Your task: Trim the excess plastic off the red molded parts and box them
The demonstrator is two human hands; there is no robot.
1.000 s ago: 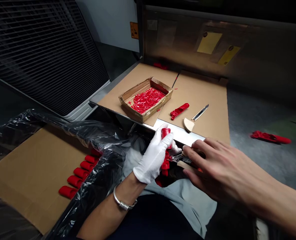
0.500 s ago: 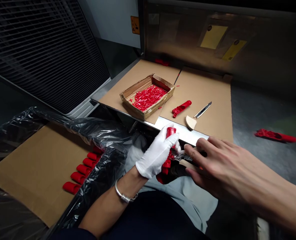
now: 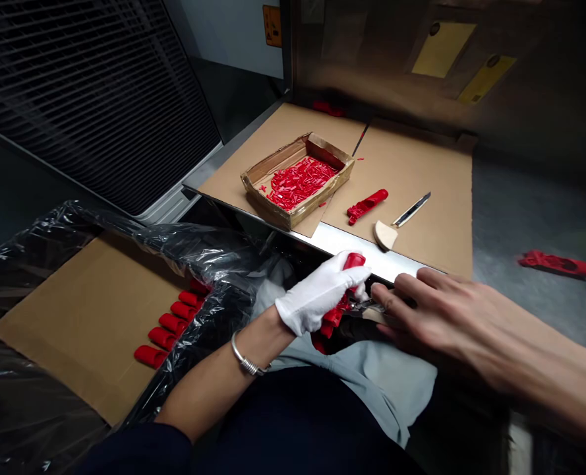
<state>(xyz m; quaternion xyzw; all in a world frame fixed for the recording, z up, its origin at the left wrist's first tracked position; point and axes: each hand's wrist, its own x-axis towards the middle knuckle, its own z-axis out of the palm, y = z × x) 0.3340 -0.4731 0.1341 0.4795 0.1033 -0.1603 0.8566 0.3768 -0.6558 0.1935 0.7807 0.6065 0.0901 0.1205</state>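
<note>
My left hand, in a white glove, is closed around a red plastic part just off the table's front edge. The part's rounded end sticks out above the thumb. My bare right hand grips a pair of pliers or nippers with pale handles; its metal jaws meet the red part below the left fingers. The exact spot between the jaws is hidden. Nearby on the cardboard lie a similar red part, a utility knife and a pale wedge-shaped piece.
A shallow cardboard box holds many small red scraps. To the left, a carton lined with clear plastic has several red parts in a row on cardboard. Another red part lies on the metal table at right.
The whole view has shifted slightly. The red part in my left hand is tilted more, its top end leaning right. Both hands keep their hold, with the tool still at the part.
</note>
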